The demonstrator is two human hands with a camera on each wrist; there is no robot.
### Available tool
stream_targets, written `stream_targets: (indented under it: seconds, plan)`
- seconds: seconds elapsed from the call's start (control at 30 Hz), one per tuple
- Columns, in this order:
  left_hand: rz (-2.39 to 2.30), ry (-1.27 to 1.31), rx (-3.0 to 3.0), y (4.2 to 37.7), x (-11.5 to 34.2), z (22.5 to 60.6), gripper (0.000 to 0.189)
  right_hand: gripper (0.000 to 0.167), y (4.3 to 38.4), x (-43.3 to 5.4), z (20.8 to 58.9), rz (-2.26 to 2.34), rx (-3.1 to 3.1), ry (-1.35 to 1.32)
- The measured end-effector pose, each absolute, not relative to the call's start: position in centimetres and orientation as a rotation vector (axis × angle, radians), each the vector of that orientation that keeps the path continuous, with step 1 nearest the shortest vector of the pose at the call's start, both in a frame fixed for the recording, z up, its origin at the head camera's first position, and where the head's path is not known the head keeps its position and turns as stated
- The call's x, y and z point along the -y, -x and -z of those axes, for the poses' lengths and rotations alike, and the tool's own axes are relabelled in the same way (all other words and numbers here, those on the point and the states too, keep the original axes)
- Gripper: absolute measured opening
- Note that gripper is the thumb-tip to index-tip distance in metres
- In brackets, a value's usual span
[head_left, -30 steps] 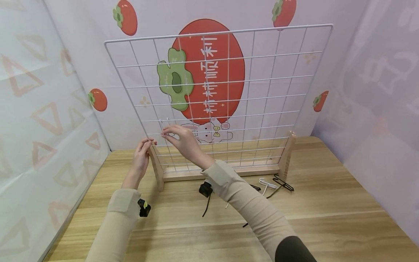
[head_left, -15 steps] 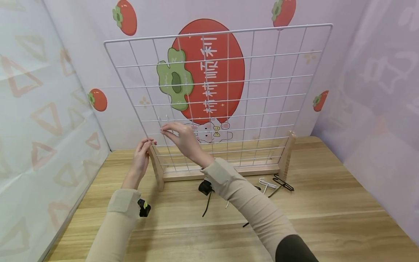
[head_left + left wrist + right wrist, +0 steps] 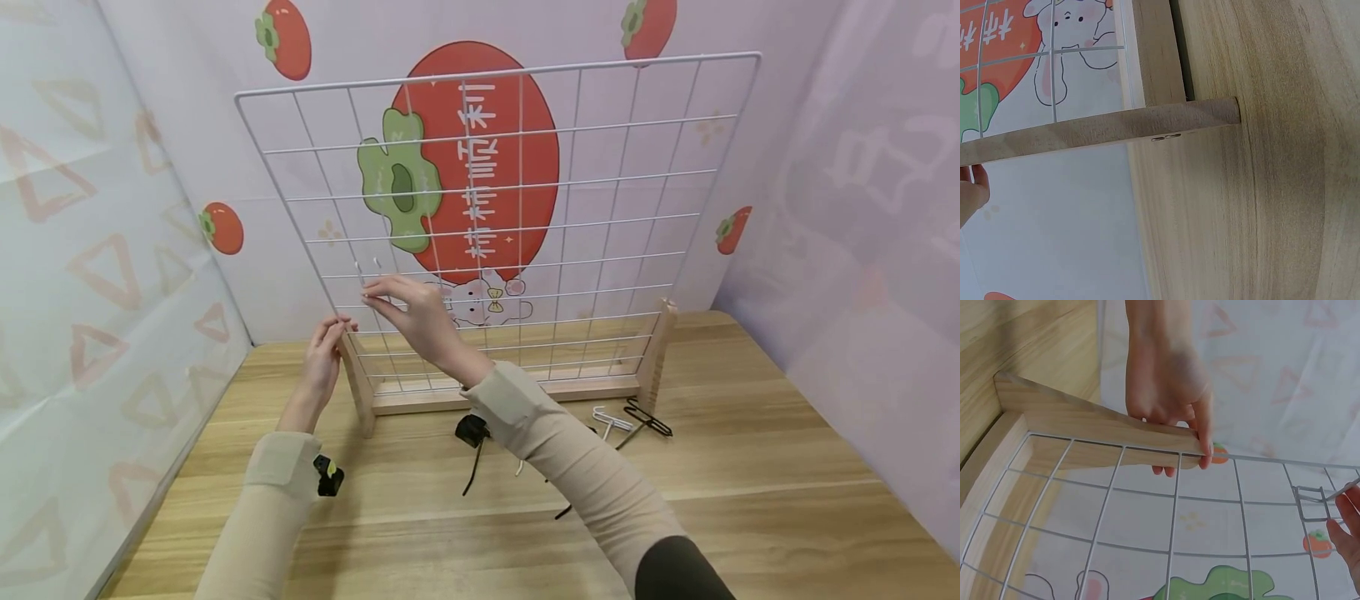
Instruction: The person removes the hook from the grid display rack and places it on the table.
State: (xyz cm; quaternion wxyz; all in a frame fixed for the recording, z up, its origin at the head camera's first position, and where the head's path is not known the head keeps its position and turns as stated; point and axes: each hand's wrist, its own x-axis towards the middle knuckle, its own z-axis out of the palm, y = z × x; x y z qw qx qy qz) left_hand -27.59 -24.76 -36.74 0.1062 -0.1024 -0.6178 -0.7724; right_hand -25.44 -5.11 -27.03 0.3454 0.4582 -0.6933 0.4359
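A white wire grid panel (image 3: pixel 495 75) stands upright in a wooden stand (image 3: pixel 420 404) on the table. My left hand (image 3: pixel 321 367) grips the top of the stand's left post, thumb on one side and fingers on the other, as the right wrist view shows. In front of the panel's lower left part, my right hand (image 3: pixel 426 323) pinches a white wire hook (image 3: pixel 1314 520) between thumb and fingers. The hook's two small upturned tips show above that hand in the head view, close to a horizontal wire. Whether they touch the wire I cannot tell.
On the wood-grain table (image 3: pixel 750 500), a white hook (image 3: pixel 613 422) and a black hook (image 3: pixel 651 421) lie before the stand's right post. More hooks are partly hidden under the right sleeve (image 3: pixel 577 467). A printed backdrop (image 3: pixel 810 250) stands behind and beside the table.
My right hand has risen slightly and shifted left with the white hook, whose tips now stand above the horizontal wire. My left hand keeps its grip on the post.
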Motion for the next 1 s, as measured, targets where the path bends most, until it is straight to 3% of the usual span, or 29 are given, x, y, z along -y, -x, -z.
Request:
stream_targets:
  seconds: [1.0]
  plan:
    - [2.289, 0.279, 1.815, 27.5, 24.7, 36.7, 0.009, 0.01, 24.1, 3.2, 30.4, -1.145, 1.822, -1.289]
